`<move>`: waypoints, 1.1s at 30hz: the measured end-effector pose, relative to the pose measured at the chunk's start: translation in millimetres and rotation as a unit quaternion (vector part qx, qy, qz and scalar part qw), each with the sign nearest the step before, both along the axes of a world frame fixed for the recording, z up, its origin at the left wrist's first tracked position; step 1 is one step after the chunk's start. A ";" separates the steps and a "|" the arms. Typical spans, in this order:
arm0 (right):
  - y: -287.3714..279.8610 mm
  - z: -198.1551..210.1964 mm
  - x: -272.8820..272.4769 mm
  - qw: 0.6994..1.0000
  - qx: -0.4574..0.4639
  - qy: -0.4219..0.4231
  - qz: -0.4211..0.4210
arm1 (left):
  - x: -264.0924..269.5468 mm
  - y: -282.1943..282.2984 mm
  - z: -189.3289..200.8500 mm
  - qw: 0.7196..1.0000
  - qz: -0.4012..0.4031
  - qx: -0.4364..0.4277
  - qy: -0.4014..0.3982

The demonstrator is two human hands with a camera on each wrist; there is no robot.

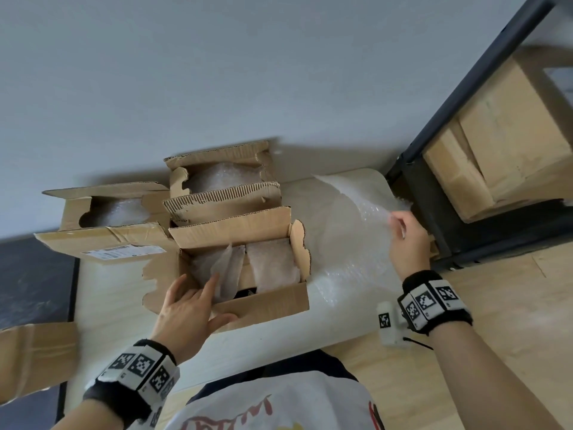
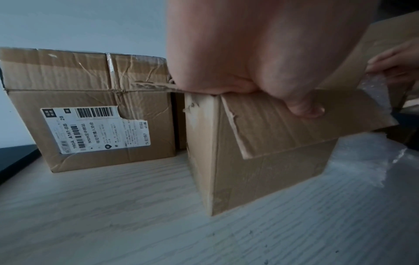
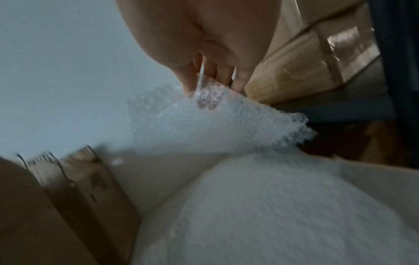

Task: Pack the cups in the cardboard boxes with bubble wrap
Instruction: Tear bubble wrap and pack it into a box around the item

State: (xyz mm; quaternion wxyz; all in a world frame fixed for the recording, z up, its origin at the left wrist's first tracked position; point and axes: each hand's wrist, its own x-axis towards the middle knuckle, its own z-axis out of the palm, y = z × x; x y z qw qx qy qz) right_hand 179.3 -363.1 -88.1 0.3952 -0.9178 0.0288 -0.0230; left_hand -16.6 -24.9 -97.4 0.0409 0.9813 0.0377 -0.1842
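Three cardboard boxes (image 1: 217, 212) stand open on the surface (image 1: 124, 293), each showing bubble-wrapped bundles; no bare cup is visible. Left hand (image 1: 189, 308) grips the nearest box's (image 1: 263, 301) front wall. Right hand (image 1: 406, 240) pinches a loose bubble wrap sheet (image 1: 350, 231). Lift it slowly, away from the shelf frame (image 1: 434, 212) close at right.

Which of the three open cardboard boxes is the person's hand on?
The nearest open brown cardboard box: the left hand grips its front corner. The other two, the labelled box and the farthest box, stand untouched behind it.
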 end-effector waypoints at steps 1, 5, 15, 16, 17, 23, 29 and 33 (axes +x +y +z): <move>1.1 12.5 0.8 1.000 0.001 -0.026 -0.001 | -0.8 -1.1 1.2 1.000 0.006 -0.002 0.012; 8.5 66.9 1.3 0.991 0.049 -0.118 0.029 | 5.3 -7.3 12.5 0.995 0.057 -0.081 0.017; 40.5 186.7 -12.5 0.957 0.131 -0.199 0.164 | 86.0 -10.0 116.0 0.841 0.179 -0.477 -0.183; 43.8 193.0 -13.1 0.954 0.146 -0.194 0.179 | 98.8 -7.0 127.0 0.830 0.180 -0.493 -0.187; 46.7 197.3 -13.4 0.950 0.168 -0.181 0.190 | 111.6 -3.2 137.9 0.825 0.177 -0.503 -0.188; 56.9 202.0 -11.3 0.921 0.304 -0.054 0.239 | 155.6 13.3 180.3 0.832 0.119 -0.508 -0.188; 58.1 196.1 -19.0 0.925 0.230 -0.037 0.300 | 149.4 18.0 192.5 0.781 0.138 -0.594 -0.131; 62.4 181.6 -23.4 0.931 0.146 -0.022 0.333 | 146.0 30.3 197.4 0.808 0.127 -0.559 -0.136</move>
